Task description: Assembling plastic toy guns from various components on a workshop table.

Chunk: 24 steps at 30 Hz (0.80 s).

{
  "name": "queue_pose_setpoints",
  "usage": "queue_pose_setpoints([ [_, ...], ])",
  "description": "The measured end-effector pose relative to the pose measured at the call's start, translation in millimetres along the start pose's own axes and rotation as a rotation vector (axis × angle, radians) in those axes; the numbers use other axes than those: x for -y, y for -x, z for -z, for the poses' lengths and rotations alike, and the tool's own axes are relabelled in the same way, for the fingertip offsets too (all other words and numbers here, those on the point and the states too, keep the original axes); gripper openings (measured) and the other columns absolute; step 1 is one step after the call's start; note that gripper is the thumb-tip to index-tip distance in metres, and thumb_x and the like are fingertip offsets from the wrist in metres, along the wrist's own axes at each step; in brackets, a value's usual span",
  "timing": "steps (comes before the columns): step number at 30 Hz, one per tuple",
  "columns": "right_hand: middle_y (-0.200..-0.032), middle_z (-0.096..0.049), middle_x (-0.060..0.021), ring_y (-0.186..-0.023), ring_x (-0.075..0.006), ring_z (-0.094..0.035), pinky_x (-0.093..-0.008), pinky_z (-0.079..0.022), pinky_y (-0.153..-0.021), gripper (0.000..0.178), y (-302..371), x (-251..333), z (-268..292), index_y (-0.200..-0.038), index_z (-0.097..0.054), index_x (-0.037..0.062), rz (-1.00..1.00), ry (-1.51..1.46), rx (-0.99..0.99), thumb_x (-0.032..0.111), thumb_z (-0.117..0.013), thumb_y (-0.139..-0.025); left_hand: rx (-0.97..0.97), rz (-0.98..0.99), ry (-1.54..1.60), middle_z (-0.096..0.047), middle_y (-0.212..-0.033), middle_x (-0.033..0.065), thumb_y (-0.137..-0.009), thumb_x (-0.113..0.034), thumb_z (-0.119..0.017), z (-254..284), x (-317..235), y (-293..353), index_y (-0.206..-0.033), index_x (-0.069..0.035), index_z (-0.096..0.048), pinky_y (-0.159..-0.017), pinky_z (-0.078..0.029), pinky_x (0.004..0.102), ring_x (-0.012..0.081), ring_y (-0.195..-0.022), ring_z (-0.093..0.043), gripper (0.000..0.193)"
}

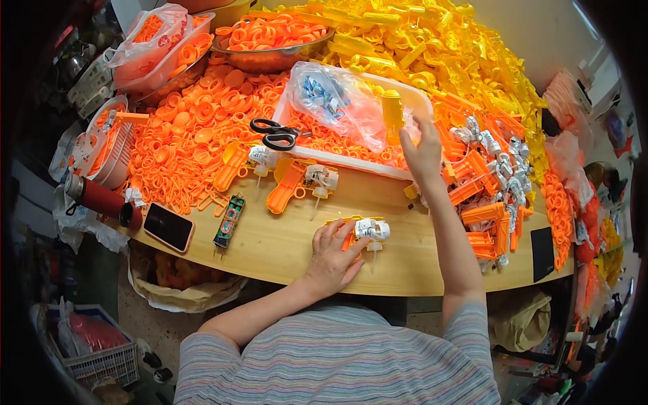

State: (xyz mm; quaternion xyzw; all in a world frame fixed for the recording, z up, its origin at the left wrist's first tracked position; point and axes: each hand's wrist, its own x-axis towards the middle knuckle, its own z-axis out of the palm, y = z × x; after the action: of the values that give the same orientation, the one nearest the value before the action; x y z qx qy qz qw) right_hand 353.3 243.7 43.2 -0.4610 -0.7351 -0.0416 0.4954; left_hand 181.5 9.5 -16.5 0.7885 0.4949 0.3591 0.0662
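Note:
My left hand [332, 260] lies over a yellow-and-orange plastic toy part with a white wrapped mechanism [372, 231], holding it on the table near the front edge. Its fingers hide most of the orange portion. My right hand [425, 156] is raised above the right side of a white tray [424, 101], fingers apart and holding nothing I can see. Just left of that hand, a yellow plastic cylinder [392, 116] stands upright in the tray. Two similar orange toy parts [289, 185] with white mechanisms lie behind my left hand, thin pins pointing toward me.
Orange rings and caps [196, 121] are heaped left, yellow plastic parts [432, 47] at the back. Black scissors [277, 133] rest against the tray. A phone [169, 227], red bottle [101, 201] and green tool [229, 221] lie left; orange housings [487, 223] crowd the right.

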Motion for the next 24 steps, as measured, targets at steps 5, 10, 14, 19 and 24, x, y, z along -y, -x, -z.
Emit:
queue_pose_setpoints([
  [5,-0.098,-0.065,-0.0188,-0.094,-0.0257,-0.063,-0.035,-0.049,-0.08,0.031,-23.3,-30.8,-32.8,-0.097,-0.064,-0.002,-0.345,0.32,0.508,0.021,-0.072,-0.078,0.044,0.015,0.039,-0.041,-0.135,0.0177,-0.074,-0.022,-0.072,-3.0,-10.2,-0.8,-0.122,-0.013,-0.059,-0.103,-0.026,0.0491,0.0362,-0.126,-0.035,0.051],
  [10,-0.098,-0.066,-0.013,-0.089,-0.0168,-0.061,-0.0278,-0.048,-0.078,0.026,-13.6,-20.0,-20.3,-0.094,-0.062,-0.0021,-0.29,-0.236,0.18,0.019,-0.071,-0.081,-0.003,0.005,0.126,-0.042,-0.133,0.018,-0.073,-0.021,-0.073,3.7,-7.9,1.9,-0.122,-0.011,-0.058,-0.103,-0.027,0.0493,0.0379,-0.125,-0.037,0.052],
  [14,-0.09,-0.065,-0.0051,-0.081,-0.0089,-0.059,-0.0222,-0.048,-0.074,0.013,-9.1,9.2,24.7,-0.096,-0.059,0.0011,-0.248,-0.584,-0.008,0.013,-0.062,-0.091,-0.123,-0.044,0.138,-0.043,-0.131,0.0185,-0.075,-0.019,-0.072,28.0,3.5,-19.8,-0.123,-0.009,-0.057,-0.103,-0.029,0.0485,0.0384,-0.125,-0.038,0.051],
  [19,-0.086,-0.064,-0.0053,-0.074,-0.0105,-0.061,-0.0244,-0.05,-0.069,0.01,12.5,45.9,71.6,-0.091,-0.058,0.0042,-0.61,-1.118,0.146,0.013,-0.061,-0.09,-0.392,-0.163,0.033,-0.042,-0.135,0.0164,-0.074,-0.017,-0.073,48.1,20.1,-60.9,-0.127,-0.01,-0.056,-0.105,-0.027,0.0479,0.0377,-0.127,-0.036,0.056],
  [24,-0.077,-0.062,-0.0054,-0.066,-0.0114,-0.06,-0.0255,-0.05,-0.06,0.012,43.7,73.0,94.5,-0.088,-0.06,0.0046,-0.855,-1.225,0.437,0.015,-0.063,-0.083,-0.235,-0.341,-0.121,-0.043,-0.138,0.0129,-0.068,-0.02,-0.077,74.4,18.8,-91.8,-0.131,-0.014,-0.052,-0.105,-0.029,0.0468,0.0338,-0.128,-0.037,0.069],
])
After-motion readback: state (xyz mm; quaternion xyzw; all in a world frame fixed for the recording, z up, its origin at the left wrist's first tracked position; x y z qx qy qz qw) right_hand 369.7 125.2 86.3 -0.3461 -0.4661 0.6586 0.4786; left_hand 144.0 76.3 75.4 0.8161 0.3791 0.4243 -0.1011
